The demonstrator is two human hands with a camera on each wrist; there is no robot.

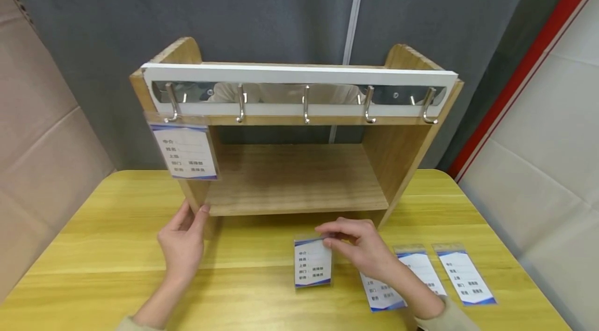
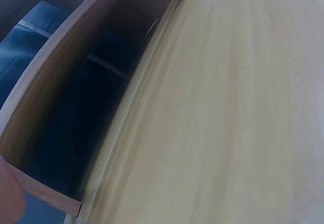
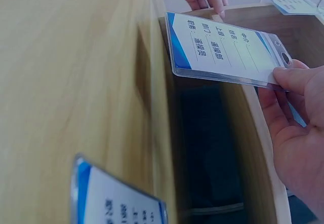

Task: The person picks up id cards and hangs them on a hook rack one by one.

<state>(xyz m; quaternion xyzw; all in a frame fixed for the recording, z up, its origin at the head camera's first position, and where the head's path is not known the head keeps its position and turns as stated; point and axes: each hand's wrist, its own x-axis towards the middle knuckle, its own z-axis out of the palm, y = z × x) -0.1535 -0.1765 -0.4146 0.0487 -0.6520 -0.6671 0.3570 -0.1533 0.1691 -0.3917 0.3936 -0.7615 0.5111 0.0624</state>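
Observation:
Between thumb and fingers, my right hand pinches a badge in a clear plastic sleeve by its slotted top end, in front of the wooden shelf. The right wrist view shows the same badge held off the table. My left hand grips the lower front edge of the shelf's left side panel, the thumb on its front. Another badge hangs on the leftmost hook of the row of metal hooks. The other hooks carry no badge.
Several more badges lie on the table at the right, one of them furthest right and others partly behind my right forearm. The hooks sit on a white rail across the shelf's top front. A grey curtain stands behind.

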